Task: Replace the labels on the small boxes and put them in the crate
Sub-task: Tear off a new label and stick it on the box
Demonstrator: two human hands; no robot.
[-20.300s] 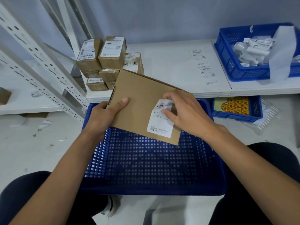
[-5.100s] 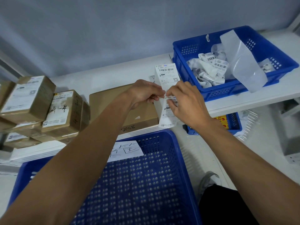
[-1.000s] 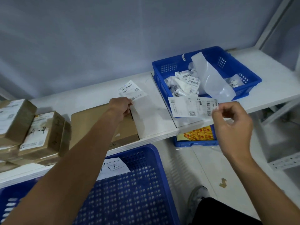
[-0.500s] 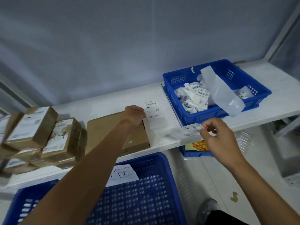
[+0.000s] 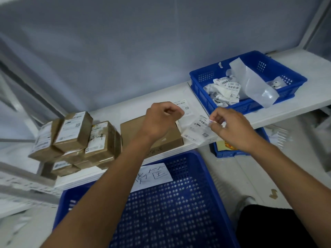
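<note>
**Label held beside the flat box on the shelf**

Head view, looking down past both forearms. The right hand (image 5: pixel 231 128) pinches a white printed label (image 5: pixel 196 132) by its upper right corner, between thumb and forefinger. The label hangs tilted over the front edge of the white shelf (image 5: pixel 125 110), just right of a flat cardboard box (image 5: pixel 131 131) and apart from it. The left hand (image 5: pixel 162 119) hovers over the right half of this box with its fingers clenched toward the palm; nothing shows in its grip. Its fingertips lie near a strip of labels (image 5: pixel 183 104) that rests flat on the shelf behind the box.

The flat box lies on the shelf with its broad face up and handwriting on its front side. To its left, a stack of small boxes (image 5: pixel 77 136) stands on the same shelf; each box is wrapped in tape and carries a white label, and several are tilted.

The large blue crate (image 5: pixel 179 212) sits below and in front of the shelf, between the forearms. A sheet of paper with handwritten characters (image 5: pixel 152 174) lies against its far end.

At the right of the shelf stands a smaller blue bin (image 5: pixel 200 76) that holds crumpled labels and a translucent backing sheet (image 5: pixel 254 85), which droops over its front wall. Another blue bin (image 5: pixel 231 153) sits under the shelf.
</note>
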